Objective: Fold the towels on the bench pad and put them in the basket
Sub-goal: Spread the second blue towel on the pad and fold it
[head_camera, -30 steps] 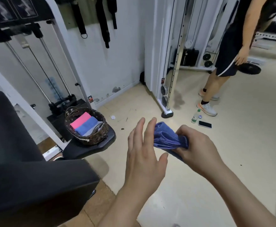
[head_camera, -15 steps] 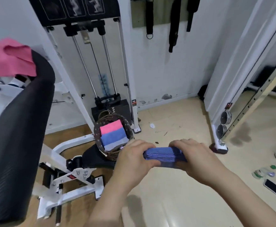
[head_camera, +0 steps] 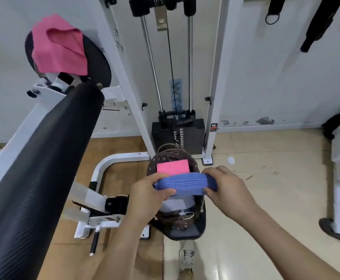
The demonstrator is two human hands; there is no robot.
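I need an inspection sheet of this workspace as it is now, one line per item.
Surface: black bench pad slopes at left; basket stands on the seat.
Job's things: unfolded pink towel drapes over the pad's top; folded pink towel in basket; folded blue towel held over basket.
Clutter: white scrap on floor.
Hands: left hand and right hand each grip an end of the blue towel.
Cables: black cable runs down to weight stack.
Surroundings: black straps hang on wall.
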